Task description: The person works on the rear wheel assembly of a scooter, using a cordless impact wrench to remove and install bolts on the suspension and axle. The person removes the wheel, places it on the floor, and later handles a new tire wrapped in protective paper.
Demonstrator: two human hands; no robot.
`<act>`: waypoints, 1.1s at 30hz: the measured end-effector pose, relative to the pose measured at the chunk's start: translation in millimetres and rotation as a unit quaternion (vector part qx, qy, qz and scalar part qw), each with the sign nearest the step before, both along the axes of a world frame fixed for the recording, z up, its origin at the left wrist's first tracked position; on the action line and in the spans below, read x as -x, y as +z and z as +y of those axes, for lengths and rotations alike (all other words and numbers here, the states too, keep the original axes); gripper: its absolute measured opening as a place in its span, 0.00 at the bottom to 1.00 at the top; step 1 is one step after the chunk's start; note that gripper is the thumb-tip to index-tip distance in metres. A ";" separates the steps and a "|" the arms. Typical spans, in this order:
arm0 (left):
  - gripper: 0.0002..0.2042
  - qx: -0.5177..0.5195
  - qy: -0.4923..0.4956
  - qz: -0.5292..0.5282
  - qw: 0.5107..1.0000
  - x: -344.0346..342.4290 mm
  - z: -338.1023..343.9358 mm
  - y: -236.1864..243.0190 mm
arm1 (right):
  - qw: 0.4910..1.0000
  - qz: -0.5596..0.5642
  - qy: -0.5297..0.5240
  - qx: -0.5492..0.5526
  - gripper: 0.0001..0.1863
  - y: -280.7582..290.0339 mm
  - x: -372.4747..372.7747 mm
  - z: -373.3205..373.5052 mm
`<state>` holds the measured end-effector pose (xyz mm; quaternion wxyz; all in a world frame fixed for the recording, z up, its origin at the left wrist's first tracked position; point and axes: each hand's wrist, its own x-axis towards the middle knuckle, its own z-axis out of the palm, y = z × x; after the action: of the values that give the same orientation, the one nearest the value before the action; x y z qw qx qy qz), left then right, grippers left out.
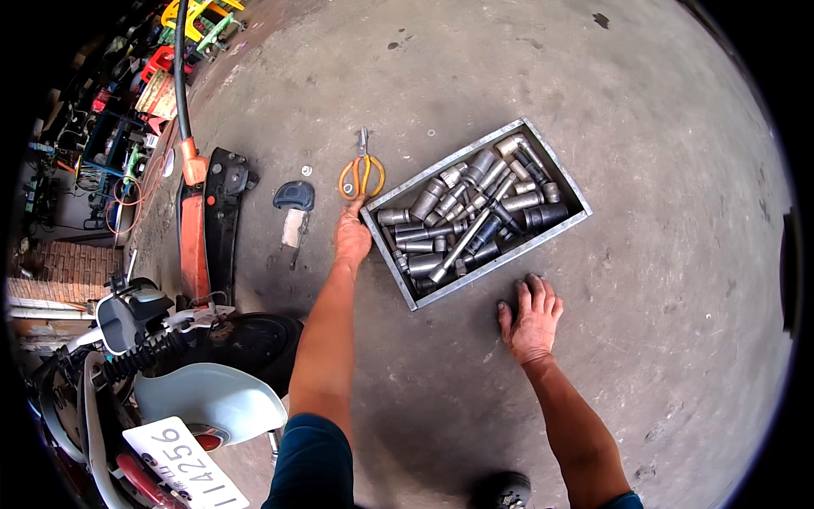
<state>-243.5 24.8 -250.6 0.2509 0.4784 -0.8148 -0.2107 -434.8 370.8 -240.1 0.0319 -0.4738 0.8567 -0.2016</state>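
Note:
A grey metal tray (405, 291) rests tilted on the concrete floor, filled with sockets, extension bars and other steel wrench parts (475, 208). At the tray's left corner is my left hand (351, 236), its fingers closed against the corner and partly hidden. Just beyond that hand lie scissors (363, 170) with yellow-orange handles, a small metal nut or ring within one loop. My right hand (532, 320) is below the tray's near side, fingers spread and apart from the tray. It appears to hold nothing.
Left of the scissors lie a dark curved piece (294, 195), a pale block (293, 227) and a small white ring (306, 170). An orange floor jack (194, 242) and a parked motorcycle (208, 394) stand at left. Cluttered shelves fill the far left. A dark shoe (512, 490) shows below.

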 end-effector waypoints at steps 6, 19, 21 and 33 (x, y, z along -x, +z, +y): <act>0.11 -0.039 0.071 -0.096 0.992 18.2 19.7 14.7 | 1.000 -0.012 0.002 -0.012 0.29 0.0 2.6 4.3; 0.10 -0.137 0.201 -0.089 0.966 -120.2 270.1 34.3 | 0.999 0.012 -0.009 0.041 0.29 4.6 -3.2 13.2; 0.10 -0.026 0.037 -0.135 0.990 -166.7 287.9 26.8 | 0.999 -0.022 0.007 0.037 0.29 21.1 -17.8 11.0; 0.17 -0.117 -0.106 -0.032 0.987 -347.2 383.2 176.4 | 0.795 -0.284 0.517 -0.142 0.24 141.7 -316.7 67.0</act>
<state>103.7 408.0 -74.3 0.1430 0.4217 -0.8382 -0.3148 -118.1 437.7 -98.4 0.4401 -0.7580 0.4553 -0.1562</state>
